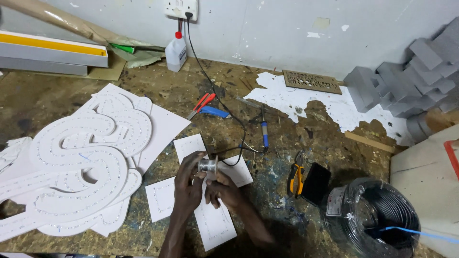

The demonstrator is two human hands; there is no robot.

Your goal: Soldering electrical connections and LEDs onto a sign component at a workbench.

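Far left on the table: stacked white cut-out letters, dotted with holes. At centre, left hand closed around a small spool of solder wire, right hand pinching it from below, above white perforated panels. Best held steady, wire drawn off slowly without kinking. Further right: soldering iron, yellow-handled pliers, black cable coil.
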